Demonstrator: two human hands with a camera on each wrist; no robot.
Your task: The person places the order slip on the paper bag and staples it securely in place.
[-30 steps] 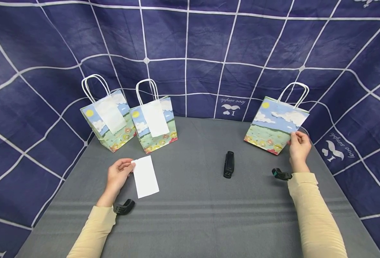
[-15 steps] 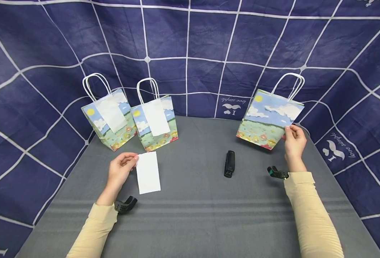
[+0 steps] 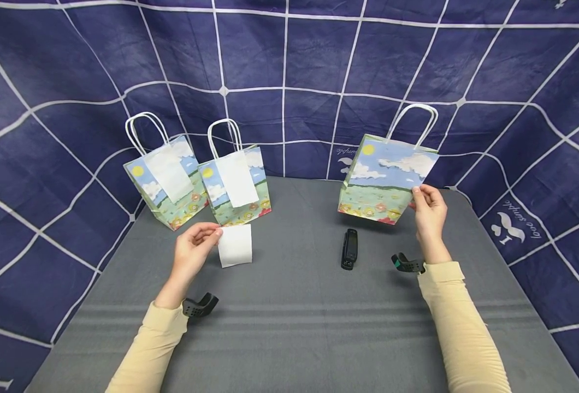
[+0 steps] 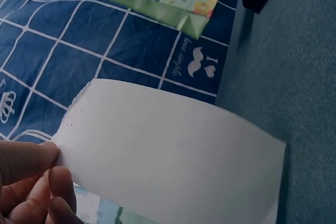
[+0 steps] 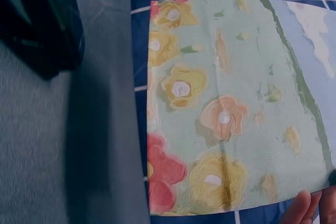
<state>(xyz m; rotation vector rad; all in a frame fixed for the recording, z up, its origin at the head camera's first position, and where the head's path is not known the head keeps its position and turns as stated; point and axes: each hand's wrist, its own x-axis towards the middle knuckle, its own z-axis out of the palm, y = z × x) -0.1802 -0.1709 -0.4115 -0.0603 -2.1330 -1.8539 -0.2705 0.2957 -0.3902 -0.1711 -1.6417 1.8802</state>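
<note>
My left hand (image 3: 194, 250) pinches a small white sheet of paper (image 3: 235, 246) by its upper left corner, with the sheet raised off the table. The left wrist view shows the paper (image 4: 173, 145) large, its short edge near my thumb looking torn. At the right, my right hand (image 3: 429, 215) grips the side edge of a paper gift bag (image 3: 385, 174) printed with sky and flowers, its twisted white handles up. In the right wrist view the bag's flowered front (image 5: 236, 108) fills the middle. A black stapler (image 3: 349, 249) lies on the table below the bag.
Two matching gift bags, the far left one (image 3: 191, 199) and its neighbour (image 3: 265, 183), stand at the back left, each with a white sheet on its front. Behind the grey table (image 3: 294, 327) hangs a dark blue checked cloth (image 3: 314, 60).
My right hand has carried the gift bag left and away from me, off the table. My left hand has lifted the paper up and to the right, tilting it. The stapler has stayed put.
</note>
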